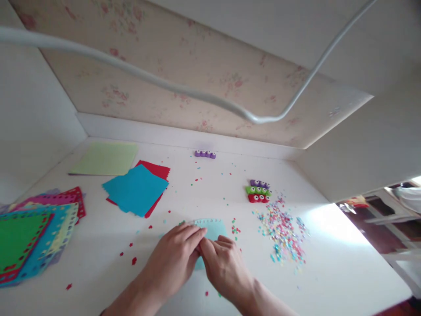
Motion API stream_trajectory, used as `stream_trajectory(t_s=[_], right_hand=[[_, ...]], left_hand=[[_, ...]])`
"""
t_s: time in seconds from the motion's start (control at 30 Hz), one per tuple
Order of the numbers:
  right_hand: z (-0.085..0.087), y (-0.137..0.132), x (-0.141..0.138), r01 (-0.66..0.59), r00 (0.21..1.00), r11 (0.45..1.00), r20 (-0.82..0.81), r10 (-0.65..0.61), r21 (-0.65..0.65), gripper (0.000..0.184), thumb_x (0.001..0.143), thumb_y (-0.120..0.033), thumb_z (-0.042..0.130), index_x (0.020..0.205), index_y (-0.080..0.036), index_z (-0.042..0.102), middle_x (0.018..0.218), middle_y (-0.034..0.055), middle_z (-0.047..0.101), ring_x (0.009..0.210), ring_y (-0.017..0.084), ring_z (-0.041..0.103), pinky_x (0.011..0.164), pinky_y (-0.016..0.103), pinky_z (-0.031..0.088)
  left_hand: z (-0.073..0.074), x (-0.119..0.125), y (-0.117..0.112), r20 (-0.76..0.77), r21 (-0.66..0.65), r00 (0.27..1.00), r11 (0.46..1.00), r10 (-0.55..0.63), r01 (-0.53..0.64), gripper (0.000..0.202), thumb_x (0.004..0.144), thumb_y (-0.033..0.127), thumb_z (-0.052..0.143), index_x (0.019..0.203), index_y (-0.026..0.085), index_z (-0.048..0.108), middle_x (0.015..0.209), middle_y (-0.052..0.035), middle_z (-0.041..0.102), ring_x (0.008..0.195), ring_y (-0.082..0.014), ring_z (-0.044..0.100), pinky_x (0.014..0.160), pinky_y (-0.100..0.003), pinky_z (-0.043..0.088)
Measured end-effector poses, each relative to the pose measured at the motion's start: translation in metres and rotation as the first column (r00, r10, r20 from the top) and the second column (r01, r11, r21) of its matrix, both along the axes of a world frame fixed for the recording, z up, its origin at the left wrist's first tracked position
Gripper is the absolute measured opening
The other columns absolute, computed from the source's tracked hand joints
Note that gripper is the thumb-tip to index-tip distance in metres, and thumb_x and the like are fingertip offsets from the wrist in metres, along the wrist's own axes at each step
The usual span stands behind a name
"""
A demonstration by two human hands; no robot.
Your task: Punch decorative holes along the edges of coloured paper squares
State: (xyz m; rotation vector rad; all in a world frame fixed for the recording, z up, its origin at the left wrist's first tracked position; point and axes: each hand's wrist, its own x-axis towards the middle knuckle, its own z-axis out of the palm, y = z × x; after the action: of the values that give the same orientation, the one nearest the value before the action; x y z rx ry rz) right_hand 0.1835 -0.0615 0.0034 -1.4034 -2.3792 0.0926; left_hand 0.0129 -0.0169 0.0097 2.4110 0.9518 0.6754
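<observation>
Both my hands meet at the front middle of the white table (329,272). My left hand (174,259) and my right hand (223,263) have their fingers pressed together over a light blue paper sheet (213,228) with a punched edge. A small red thing shows between the fingertips; I cannot make out what it is. Most of the sheet is hidden under my hands.
A pile of paper confetti (283,232) lies to the right. Behind it sit purple, green and red punches (258,191), with another purple punch (205,153) farther back. Blue and red sheets (136,188), a green sheet (105,158) and a stack of punched papers (29,237) lie left. A white cable (197,94) hangs across.
</observation>
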Motion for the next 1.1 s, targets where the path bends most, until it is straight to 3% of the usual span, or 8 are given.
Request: stream_trajectory(t_s=[0.2, 0.43, 0.7, 1.0, 1.1], right_hand=[[0.005, 0.003, 0.0, -0.02, 0.999, 1.0, 0.051, 0.019, 0.01, 0.022, 0.098, -0.013, 0.035, 0.081, -0.02, 0.046, 0.06, -0.0043, 0.058, 0.043, 0.011, 0.041, 0.055, 0.029, 0.027], [0.002, 0.001, 0.001, -0.016, 0.999, 0.999, 0.05, 0.013, 0.046, 0.024, 0.1, -0.013, 0.035, 0.08, -0.02, 0.047, 0.058, -0.005, 0.057, 0.043, 0.011, 0.039, 0.054, 0.029, 0.026], [0.0, 0.008, 0.001, -0.017, 1.0, 0.999, 0.001, 0.017, 0.041, 0.025, 0.097, -0.009, 0.034, 0.078, -0.02, 0.045, 0.057, -0.0054, 0.054, 0.042, 0.011, 0.036, 0.053, 0.028, 0.026], [-0.005, 0.005, 0.003, -0.018, 1.0, 0.999, 0.018, 0.017, 0.03, 0.025, 0.101, -0.015, 0.034, 0.081, -0.019, 0.048, 0.063, -0.0035, 0.059, 0.045, 0.011, 0.045, 0.055, 0.028, 0.03], [-0.003, 0.002, 0.003, -0.014, 1.0, 0.999, -0.005, 0.014, 0.032, 0.025, 0.102, -0.017, 0.034, 0.082, -0.019, 0.05, 0.064, -0.003, 0.061, 0.046, 0.011, 0.048, 0.055, 0.027, 0.031]], left_hand=[[0.0, -0.004, 0.001, 0.072, -0.004, 0.995, 0.998, -0.061, 0.062, 0.055, 0.089, 0.005, 0.052, 0.141, 0.022, 0.046, 0.125, -0.0066, 0.068, 0.111, -0.0197, 0.066, 0.095, -0.035, 0.057], [-0.007, -0.005, 0.002, 0.086, 0.003, 0.994, 0.998, -0.066, 0.066, 0.048, 0.086, 0.0, 0.046, 0.128, 0.022, 0.058, 0.115, -0.0048, 0.073, 0.104, -0.0192, 0.07, 0.09, -0.035, 0.06], [-0.016, -0.003, 0.003, 0.068, -0.002, 0.997, 0.999, -0.043, 0.043, 0.048, 0.085, 0.001, 0.043, 0.127, 0.02, 0.057, 0.114, -0.0072, 0.073, 0.1, -0.0203, 0.071, 0.086, -0.036, 0.061], [-0.008, -0.006, 0.008, 0.129, -0.113, 0.988, 0.989, -0.085, 0.1, 0.04, 0.091, 0.007, 0.049, 0.124, 0.026, 0.061, 0.115, -0.0033, 0.073, 0.103, -0.0175, 0.07, 0.091, -0.032, 0.058], [-0.009, -0.01, 0.004, 0.196, -0.149, 0.979, 0.986, -0.047, 0.078, 0.039, 0.092, 0.011, 0.053, 0.126, 0.027, 0.06, 0.118, -0.003, 0.072, 0.106, -0.0168, 0.069, 0.093, -0.031, 0.057]])
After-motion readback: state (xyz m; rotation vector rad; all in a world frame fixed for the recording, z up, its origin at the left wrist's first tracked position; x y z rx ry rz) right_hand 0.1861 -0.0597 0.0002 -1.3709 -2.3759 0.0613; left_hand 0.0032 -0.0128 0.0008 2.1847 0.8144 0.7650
